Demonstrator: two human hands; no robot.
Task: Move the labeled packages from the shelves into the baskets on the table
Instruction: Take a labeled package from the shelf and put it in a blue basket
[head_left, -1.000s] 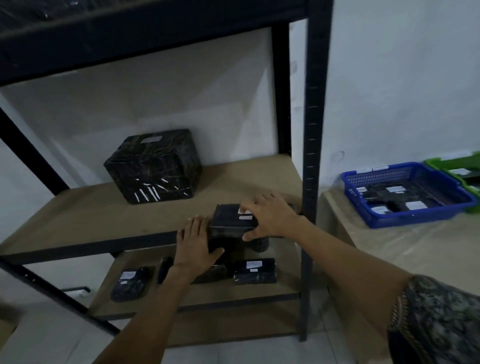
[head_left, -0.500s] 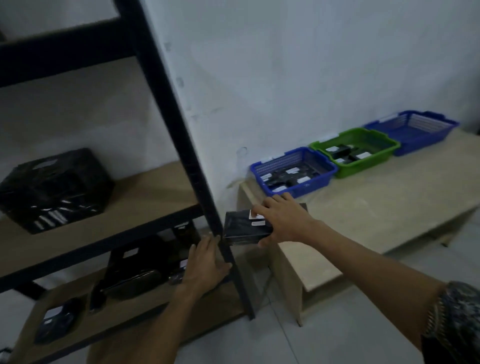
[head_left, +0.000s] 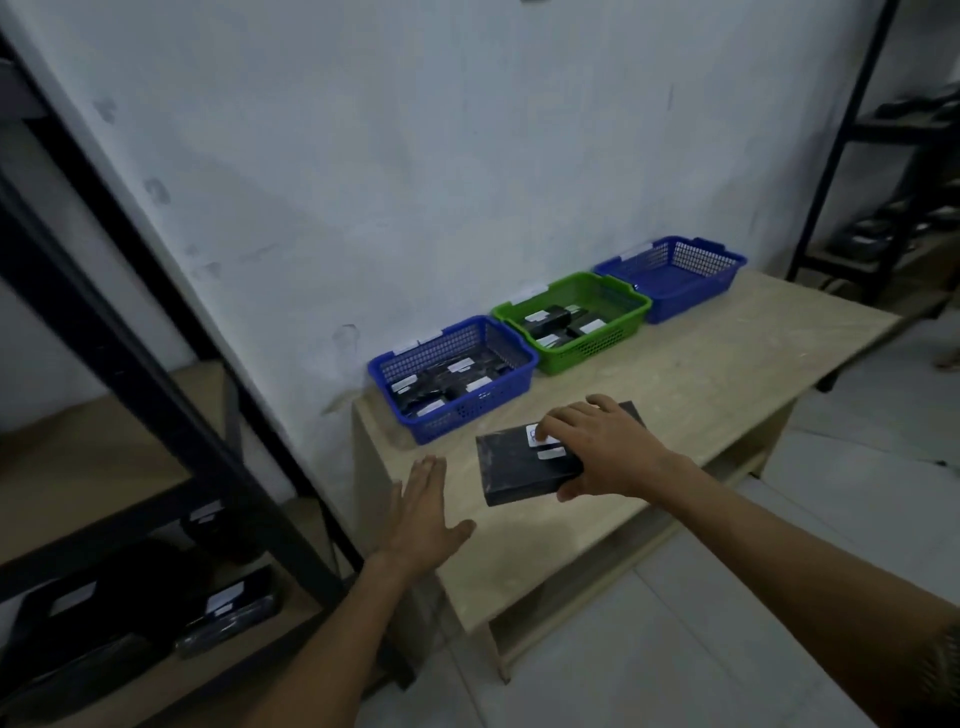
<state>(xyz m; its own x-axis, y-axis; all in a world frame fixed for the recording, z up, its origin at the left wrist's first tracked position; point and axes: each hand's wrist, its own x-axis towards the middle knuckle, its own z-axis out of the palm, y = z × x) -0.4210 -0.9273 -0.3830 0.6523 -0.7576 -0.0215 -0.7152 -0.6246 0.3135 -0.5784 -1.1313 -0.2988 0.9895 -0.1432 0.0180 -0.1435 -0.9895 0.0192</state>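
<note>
- Just below the centre of the frame we see the right hand (head_left: 597, 447) gripping a flat black package (head_left: 519, 467). Its fingers are spread over the top face and its thumb is hooked round the near edge.
- Two small white labels (head_left: 549, 454) sit on the package's top, partly under the fingertips.
- The package lies over the near left part of the wooden table (head_left: 701, 379), just in front of the nearest basket. We cannot tell whether it rests on the tabletop or hangs just above it.
- Left of the package and apart from it, the left hand (head_left: 423, 514) is flat with the palm down. Its fingers are straight and together, the thumb sticks out, and it holds nothing. It hovers over the table's near left corner.
- Three baskets stand in a row along the wall, running from the centre toward the upper right.
- The near blue basket (head_left: 467, 413) holds several black labelled packages.
- The green basket (head_left: 602, 348) beside it holds a few more.
- The far blue basket (head_left: 691, 296) shows no contents that we can make out.
- On the left of the frame a black metal shelf rack (head_left: 156, 374) slants across the view. More black labelled packages (head_left: 228, 613) lie on its lower board at the lower left.
- A second dark rack (head_left: 852, 156) stands at the upper right edge, and its contents are too dim to tell.
</note>
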